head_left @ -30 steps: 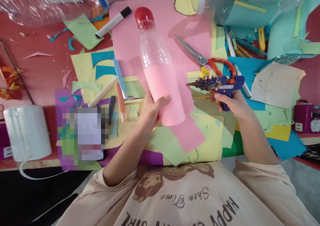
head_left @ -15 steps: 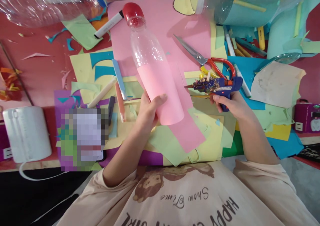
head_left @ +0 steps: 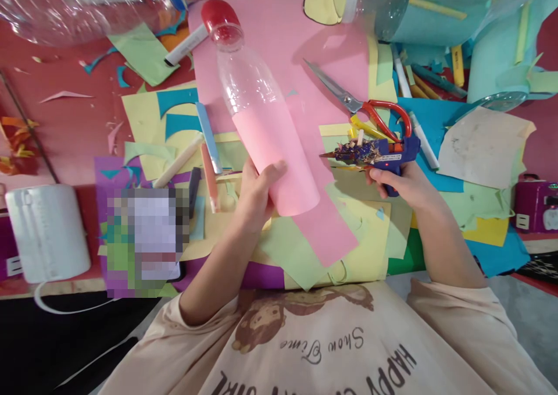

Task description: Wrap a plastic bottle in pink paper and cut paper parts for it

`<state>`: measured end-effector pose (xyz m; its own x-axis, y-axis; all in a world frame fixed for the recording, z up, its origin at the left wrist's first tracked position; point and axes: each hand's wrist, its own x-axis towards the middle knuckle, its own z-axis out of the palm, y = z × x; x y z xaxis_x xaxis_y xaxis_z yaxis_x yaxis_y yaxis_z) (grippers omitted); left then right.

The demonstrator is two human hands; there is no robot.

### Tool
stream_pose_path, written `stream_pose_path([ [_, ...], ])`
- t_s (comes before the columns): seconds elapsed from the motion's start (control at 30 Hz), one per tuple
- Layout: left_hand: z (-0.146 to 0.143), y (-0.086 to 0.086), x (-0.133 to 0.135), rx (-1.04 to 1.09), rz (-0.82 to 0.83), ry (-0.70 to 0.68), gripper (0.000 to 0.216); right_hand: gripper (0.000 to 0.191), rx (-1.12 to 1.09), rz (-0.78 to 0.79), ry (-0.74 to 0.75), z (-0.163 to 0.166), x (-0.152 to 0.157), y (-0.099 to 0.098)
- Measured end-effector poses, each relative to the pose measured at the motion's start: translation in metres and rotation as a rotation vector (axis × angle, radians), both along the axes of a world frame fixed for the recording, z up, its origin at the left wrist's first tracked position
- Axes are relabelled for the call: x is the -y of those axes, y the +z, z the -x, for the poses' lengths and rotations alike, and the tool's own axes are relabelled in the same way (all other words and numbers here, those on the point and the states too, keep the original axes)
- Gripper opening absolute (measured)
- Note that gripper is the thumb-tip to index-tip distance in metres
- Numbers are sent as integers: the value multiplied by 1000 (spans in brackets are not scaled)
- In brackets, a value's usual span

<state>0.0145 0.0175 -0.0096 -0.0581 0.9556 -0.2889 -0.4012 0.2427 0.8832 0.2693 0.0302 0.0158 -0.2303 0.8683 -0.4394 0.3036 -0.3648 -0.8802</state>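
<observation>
My left hand (head_left: 255, 194) is wrapped round the lower part of a clear plastic bottle (head_left: 248, 84) with a red cap (head_left: 217, 14). Pink paper (head_left: 279, 153) covers the bottle's lower half, and the bottle leans with its cap up and to the left. My right hand (head_left: 405, 185) grips a blue glue gun (head_left: 379, 152) crusted with paper bits. Its nozzle points left, a short gap from the pink wrap. A loose flap of pink paper (head_left: 325, 229) lies below the bottle.
Red-handled scissors (head_left: 361, 104) lie just above the glue gun. Coloured paper scraps, markers (head_left: 185, 43) and sticks litter the red table (head_left: 65, 127). Large clear bottles (head_left: 78, 5) lie at the top. A white roll (head_left: 46, 232) stands at the left edge.
The bottle has tilted further left, its cap moving up and left. The glue gun has shifted slightly left toward the pink wrap.
</observation>
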Motion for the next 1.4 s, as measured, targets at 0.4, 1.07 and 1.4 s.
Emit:
stream_pose_path([
  [0.4,-1,-1,3,21,-17,-101,52,29,-21,-7,-58,2,0,-1],
  [1.07,-2,0,2,2,-2,-92,52,29,-37,-77,-57,0,1,1],
  [1.4,1,-3,1,-7,-30,-64,49,31,-14,-57,-56,-2,3,-1],
])
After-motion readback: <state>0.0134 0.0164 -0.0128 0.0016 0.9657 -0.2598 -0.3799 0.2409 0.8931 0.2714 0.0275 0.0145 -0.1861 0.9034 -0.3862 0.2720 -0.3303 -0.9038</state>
